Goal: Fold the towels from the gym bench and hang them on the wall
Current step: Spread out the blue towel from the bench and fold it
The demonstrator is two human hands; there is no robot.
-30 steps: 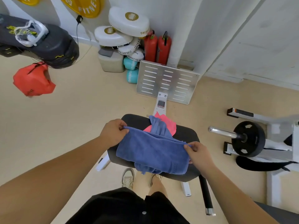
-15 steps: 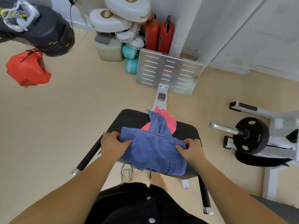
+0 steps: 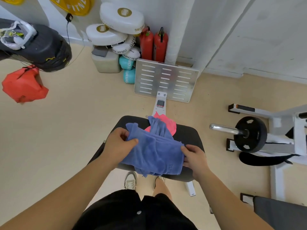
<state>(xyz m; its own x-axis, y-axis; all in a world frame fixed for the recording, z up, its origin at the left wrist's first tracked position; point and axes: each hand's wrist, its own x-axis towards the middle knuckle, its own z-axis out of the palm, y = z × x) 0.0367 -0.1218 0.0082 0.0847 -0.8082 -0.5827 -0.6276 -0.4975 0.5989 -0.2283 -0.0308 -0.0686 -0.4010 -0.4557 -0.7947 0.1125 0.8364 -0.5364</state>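
Left hand [image 3: 118, 144] lifted blue towel [image 3: 154, 151] edge, pinching it; right hand [image 3: 195, 159] grips opposite edge.

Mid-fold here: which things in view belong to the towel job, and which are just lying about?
Job: blue towel, held by left hand and right hand; pink towel partly beneath it; black bench pad.
Lying about: red fire extinguishers, white boxing pads, weight plate.

"FITNE" on yellow disc [image 3: 73, 6], "BOXING" on top white pad [image 3: 122, 19]
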